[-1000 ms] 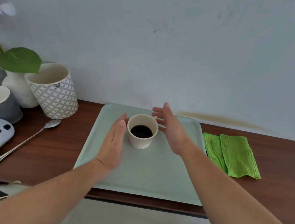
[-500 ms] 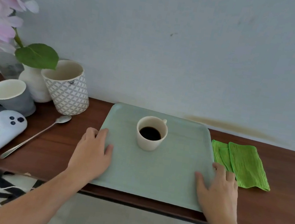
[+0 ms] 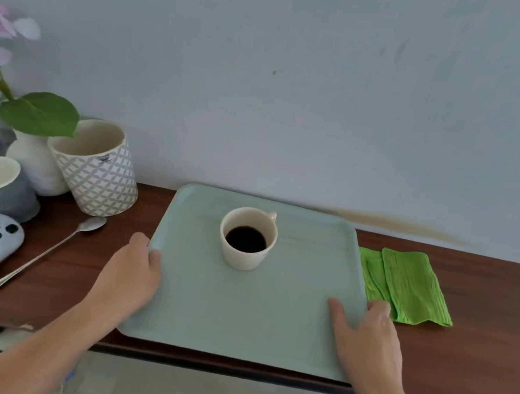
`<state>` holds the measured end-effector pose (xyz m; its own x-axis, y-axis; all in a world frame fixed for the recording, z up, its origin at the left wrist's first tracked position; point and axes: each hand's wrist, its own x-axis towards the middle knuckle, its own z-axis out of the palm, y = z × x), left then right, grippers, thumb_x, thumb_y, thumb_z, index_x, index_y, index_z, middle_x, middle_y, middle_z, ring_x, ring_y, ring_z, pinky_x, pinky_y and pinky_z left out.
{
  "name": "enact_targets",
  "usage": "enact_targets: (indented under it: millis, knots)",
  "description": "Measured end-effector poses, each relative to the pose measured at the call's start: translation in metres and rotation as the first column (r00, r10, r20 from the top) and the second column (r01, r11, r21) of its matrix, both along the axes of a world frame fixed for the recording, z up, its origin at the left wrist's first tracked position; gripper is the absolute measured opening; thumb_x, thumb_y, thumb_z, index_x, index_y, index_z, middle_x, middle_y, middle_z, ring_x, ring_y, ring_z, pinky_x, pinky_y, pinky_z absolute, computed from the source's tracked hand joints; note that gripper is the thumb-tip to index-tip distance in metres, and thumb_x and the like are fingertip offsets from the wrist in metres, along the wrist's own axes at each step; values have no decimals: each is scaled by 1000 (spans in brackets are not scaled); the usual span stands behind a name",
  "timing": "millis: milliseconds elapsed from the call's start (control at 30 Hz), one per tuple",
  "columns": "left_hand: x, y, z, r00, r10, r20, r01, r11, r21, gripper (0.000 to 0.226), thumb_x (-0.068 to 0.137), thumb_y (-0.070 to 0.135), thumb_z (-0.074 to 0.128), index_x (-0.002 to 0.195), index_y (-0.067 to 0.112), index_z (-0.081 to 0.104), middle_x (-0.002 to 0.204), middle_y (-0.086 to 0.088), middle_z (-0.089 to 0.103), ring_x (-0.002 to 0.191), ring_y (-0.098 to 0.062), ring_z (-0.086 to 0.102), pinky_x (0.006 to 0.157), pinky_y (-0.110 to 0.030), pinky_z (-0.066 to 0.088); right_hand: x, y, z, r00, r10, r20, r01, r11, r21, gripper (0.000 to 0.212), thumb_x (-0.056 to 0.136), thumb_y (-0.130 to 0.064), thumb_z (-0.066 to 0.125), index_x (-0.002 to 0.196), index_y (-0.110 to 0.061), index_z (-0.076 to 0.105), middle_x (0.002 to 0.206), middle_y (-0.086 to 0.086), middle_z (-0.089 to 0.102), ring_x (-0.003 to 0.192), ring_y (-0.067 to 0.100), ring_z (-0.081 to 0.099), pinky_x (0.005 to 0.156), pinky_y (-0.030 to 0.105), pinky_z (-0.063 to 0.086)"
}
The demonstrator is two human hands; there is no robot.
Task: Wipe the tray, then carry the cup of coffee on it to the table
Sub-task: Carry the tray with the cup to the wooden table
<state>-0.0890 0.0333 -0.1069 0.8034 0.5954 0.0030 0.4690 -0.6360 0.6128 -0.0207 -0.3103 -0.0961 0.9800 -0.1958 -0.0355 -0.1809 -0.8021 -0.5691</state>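
Pale green rectangular tray (image 3: 236, 310) flat on the dark wooden shelf (image 3: 479, 361), cream ceramic cup of black coffee (image 3: 248, 238) upright on its far half – left hand (image 3: 132, 274) clamped on the left rim, thumb on top; right hand (image 3: 365, 338) clamped on the right rim, thumb on top. Folded green cloth (image 3: 406, 286) just beside the right edge
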Motion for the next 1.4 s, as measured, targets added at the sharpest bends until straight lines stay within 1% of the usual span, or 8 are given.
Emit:
enact_targets:
  millis: [67,167,533,633,767,867,1133,1400]
  knots:
    - [-5,0,-2,999,5,39,-1,995,-95,19,98,23,48,81,17,42,70,-5,58,60,-17,55,48,-32,32,1,-3,2,1000,5,27,-6,1000,18,51,84,-61,60,94,-18,34,84,-2,48,76,25,46,65,38,40]
    - [-9,2,-4,998,12,61,-2,985,-172,19,97,27,52,82,17,44,73,-6,61,63,-20,59,49,-33,35,2,-4,4,1000,20,22,-21,999,38,53,83,-61,62,94,-15,38,82,-2,51,75,26,49,62,39,43]
    - [-14,11,-2,995,-64,78,80,973,-216,18,96,31,54,88,17,44,80,-5,62,66,-20,61,49,-33,38,-11,2,5,999,-38,-5,38,998,42,56,80,-65,62,99,-16,43,86,-1,55,80,28,58,69,45,54]
    - [-20,11,-1,990,-107,94,127,959,-254,22,92,35,61,90,20,46,82,-2,65,69,-16,63,50,-33,41,-23,-2,4,996,-94,7,94,995,26,50,83,-63,60,97,-18,44,81,-7,52,74,24,56,61,39,48]
    - [-21,7,4,981,-175,81,191,940,-281,28,88,41,65,95,21,46,84,-1,65,71,-17,64,52,-34,44,-48,-14,-1,983,-174,65,173,985,21,34,90,-53,56,92,-21,43,78,-12,50,66,1,47,47,26,32]
    - [-16,-6,11,964,-247,96,263,929,-259,36,86,43,68,101,18,46,86,0,64,71,-16,63,53,-33,44,-68,-28,-1,969,-237,68,236,972,17,32,92,-52,54,87,-22,42,76,-10,52,65,3,49,47,28,32]
    - [-16,-91,33,914,-376,154,405,878,-257,31,86,42,68,92,24,44,86,-2,65,71,-17,64,52,-34,45,-118,-111,12,925,-368,92,362,929,74,32,93,-51,53,88,-21,44,80,-4,56,67,9,52,49,30,35]
    - [-15,-252,38,839,-513,181,542,816,-202,30,85,43,69,91,24,47,85,0,64,72,-15,62,54,-34,43,-179,-255,24,843,-528,98,520,849,99,33,91,-55,53,92,-23,45,80,-4,57,68,19,61,60,43,56]
